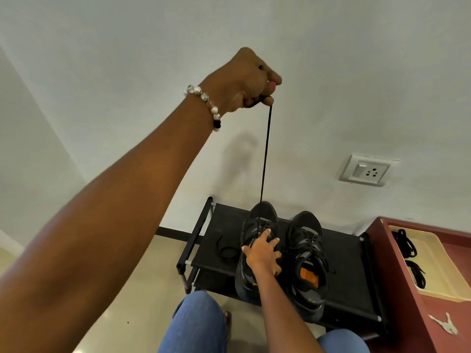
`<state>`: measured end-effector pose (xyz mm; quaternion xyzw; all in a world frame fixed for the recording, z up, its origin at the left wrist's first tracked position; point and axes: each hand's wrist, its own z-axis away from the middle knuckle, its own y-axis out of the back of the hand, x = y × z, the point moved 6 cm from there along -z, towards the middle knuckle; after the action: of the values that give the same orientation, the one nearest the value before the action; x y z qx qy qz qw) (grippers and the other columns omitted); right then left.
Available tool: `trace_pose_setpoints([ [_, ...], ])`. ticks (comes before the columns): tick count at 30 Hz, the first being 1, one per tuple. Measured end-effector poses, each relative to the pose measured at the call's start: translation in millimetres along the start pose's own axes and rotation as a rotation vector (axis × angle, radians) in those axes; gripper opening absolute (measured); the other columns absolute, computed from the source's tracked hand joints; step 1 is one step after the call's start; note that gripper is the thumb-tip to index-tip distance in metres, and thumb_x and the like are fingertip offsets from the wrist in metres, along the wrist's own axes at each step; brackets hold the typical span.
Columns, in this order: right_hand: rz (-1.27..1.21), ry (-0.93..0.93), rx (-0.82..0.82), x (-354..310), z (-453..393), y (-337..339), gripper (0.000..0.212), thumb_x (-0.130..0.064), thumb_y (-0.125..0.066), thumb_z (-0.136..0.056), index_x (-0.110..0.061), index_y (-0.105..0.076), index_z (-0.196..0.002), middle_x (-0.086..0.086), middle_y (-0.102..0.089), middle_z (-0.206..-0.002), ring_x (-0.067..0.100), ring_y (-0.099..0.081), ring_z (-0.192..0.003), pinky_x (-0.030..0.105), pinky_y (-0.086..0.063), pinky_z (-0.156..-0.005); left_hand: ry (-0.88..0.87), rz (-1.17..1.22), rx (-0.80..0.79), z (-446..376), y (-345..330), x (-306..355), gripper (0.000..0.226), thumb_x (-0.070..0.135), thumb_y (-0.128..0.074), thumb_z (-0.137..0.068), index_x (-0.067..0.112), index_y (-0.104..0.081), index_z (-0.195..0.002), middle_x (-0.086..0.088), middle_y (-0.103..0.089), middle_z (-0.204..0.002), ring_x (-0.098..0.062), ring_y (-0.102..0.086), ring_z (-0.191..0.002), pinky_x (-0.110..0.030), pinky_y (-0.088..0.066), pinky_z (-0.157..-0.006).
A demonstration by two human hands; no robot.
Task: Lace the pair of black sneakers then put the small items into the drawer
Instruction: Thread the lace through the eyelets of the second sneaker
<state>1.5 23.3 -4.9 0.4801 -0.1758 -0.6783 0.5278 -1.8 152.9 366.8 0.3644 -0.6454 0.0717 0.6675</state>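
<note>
Black lace (265, 159) drawn taut by left hand (244, 80) pinching it | right hand (263, 253) pressing left sneaker (254, 250) mid-rack (209, 240) | right sneaker (308, 261) looks laced | keys (444, 324) undrawered, judging by position

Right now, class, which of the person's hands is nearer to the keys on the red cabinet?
Right. The right hand rests on the left sneaker, left of the keys. The left hand is raised high, pulling the lace, much farther away.

You see matt black fabric sneakers (280, 253), a thin woven lace (265, 159), a rack (349, 281) of matt cloth on metal tubes, and a glossy plastic tray (443, 273).
</note>
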Motion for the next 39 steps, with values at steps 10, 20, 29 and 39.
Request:
trace_pose_setpoints([
  [10,-0.041,0.011,-0.009,0.1,0.5,1.3,0.098,-0.04,-0.065,-0.09,-0.023,0.006,-0.156,0.016,0.005,-0.163,0.047,-0.011,-0.145,0.066,-0.028,-0.106,-0.098,-0.068,0.034,-1.9,9.1,-13.0,0.014,-0.006,-0.055,-0.09,-0.003,-0.066,-0.097,-0.002,-0.063,-0.079,-0.012,-0.069,-0.06,-0.02,-0.041,-0.05],
  [20,-0.213,0.139,-0.035,25.6,-41.1,0.2,0.097,-0.055,-0.085,-0.062,-0.027,-0.038,-0.143,0.011,-0.048,-0.143,0.038,-0.045,-0.13,0.06,-0.042,-0.101,0.306,-0.47,-0.214,39.7,-62.0,-224.4,0.03,0.032,-0.064,-0.092,0.003,-0.07,-0.09,-0.013,-0.072,-0.078,-0.013,-0.059,-0.059,-0.026,-0.052,-0.068],
  [29,-0.174,0.284,-0.055,22.1,-23.2,37.2,0.07,-0.015,-0.078,-0.081,-0.012,-0.046,-0.143,0.01,-0.051,-0.143,0.027,-0.045,-0.133,0.04,-0.04,-0.109,0.355,-1.046,-0.221,71.1,-115.3,-321.3,0.031,0.04,-0.063,-0.088,0.023,-0.066,-0.113,-0.006,-0.057,-0.123,-0.032,-0.048,-0.124,-0.055,-0.031,-0.104],
  [39,-0.198,0.389,0.06,34.8,-34.5,24.7,0.063,-0.02,-0.077,-0.083,-0.017,-0.051,-0.139,0.008,-0.052,-0.139,0.026,-0.046,-0.131,0.037,-0.039,-0.11,0.136,-0.294,-0.13,66.1,-147.8,-330.3,0.015,0.022,-0.068,-0.089,0.016,-0.076,-0.1,0.001,-0.073,-0.093,-0.006,-0.063,-0.079,-0.029,-0.054,-0.087],
])
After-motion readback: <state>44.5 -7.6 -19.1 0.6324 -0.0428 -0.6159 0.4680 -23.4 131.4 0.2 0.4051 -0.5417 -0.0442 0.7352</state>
